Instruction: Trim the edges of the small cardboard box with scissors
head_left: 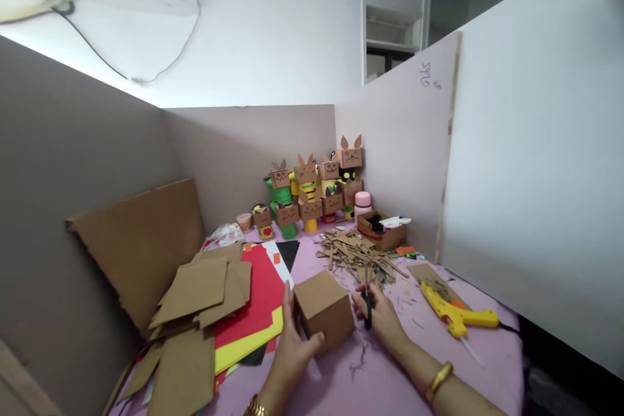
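A plain brown cardboard box [324,309] sits in front of me over the pink tablecloth. My left hand [295,341] grips its left side, with the thumb on the near face and the fingers along the far left edge. Just right of the box, my right hand [383,315] is closed around a pair of black-handled scissors [367,305], whose blades point away from me. Part of the box's left side is hidden behind my left hand.
Cardboard sheets [195,292] and red paper [256,286] lie left. Cardboard scraps [358,253] are heaped beyond the box. A yellow glue gun [455,315] rests right. Cardboard animal figures [309,201], a pink bottle [363,203] and an open box [383,234] stand at the back.
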`<state>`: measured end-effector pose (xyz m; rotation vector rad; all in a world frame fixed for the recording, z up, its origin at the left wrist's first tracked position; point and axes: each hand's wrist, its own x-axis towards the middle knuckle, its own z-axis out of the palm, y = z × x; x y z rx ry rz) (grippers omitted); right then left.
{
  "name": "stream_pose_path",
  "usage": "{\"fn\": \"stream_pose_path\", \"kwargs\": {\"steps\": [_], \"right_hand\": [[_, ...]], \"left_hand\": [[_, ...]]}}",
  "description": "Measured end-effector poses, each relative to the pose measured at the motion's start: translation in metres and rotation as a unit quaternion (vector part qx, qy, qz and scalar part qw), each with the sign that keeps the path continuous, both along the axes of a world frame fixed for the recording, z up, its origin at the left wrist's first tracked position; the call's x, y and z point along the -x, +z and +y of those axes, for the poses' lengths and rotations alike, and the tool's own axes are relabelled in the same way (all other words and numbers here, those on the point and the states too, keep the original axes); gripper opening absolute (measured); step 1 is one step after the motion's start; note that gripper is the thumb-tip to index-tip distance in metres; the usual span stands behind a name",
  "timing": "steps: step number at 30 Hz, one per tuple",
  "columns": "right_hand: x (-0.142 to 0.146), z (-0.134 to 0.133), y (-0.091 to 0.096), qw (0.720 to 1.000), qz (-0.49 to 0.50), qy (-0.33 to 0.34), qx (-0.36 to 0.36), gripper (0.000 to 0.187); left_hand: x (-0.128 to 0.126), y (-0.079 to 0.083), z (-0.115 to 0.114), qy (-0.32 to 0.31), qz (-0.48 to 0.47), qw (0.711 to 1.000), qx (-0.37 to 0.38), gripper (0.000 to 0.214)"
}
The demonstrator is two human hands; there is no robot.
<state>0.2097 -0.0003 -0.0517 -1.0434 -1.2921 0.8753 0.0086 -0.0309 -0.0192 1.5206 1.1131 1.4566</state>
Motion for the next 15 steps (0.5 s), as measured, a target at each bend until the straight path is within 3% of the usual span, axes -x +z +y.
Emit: {"fn": "stream_pose_path", "kwargs": {"steps": [4,8,11,13,15], "right_hand": [[0.001,-0.002,0.003,0.999,-0.019,-0.021,-0.015,0.033],[0.002,0.000,0.004,0.999,-0.030,-0.025,-0.023,0.031],[0.002,0.002,0.002,0.999,-0.031,-0.022,-0.023,0.032],[0.001,0.004,0.001,0.999,-0.031,-0.018,-0.021,0.034],[0.000,0.005,0.000,0.999,-0.034,-0.014,-0.019,0.036]], "left_hand": [[0.012,0.010,0.004,-0.002,-0.041,0.998,0.041,0.076],[0.007,0.007,0.001,0.110,-0.036,0.993,-0.004,0.068],[-0.010,-0.001,-0.007,0.140,0.045,0.986,-0.075,0.095],[-0.022,-0.005,-0.012,0.199,0.226,0.937,-0.176,0.113],[-0.030,-0.007,-0.016,0.238,0.288,0.902,-0.218,0.116]]}}
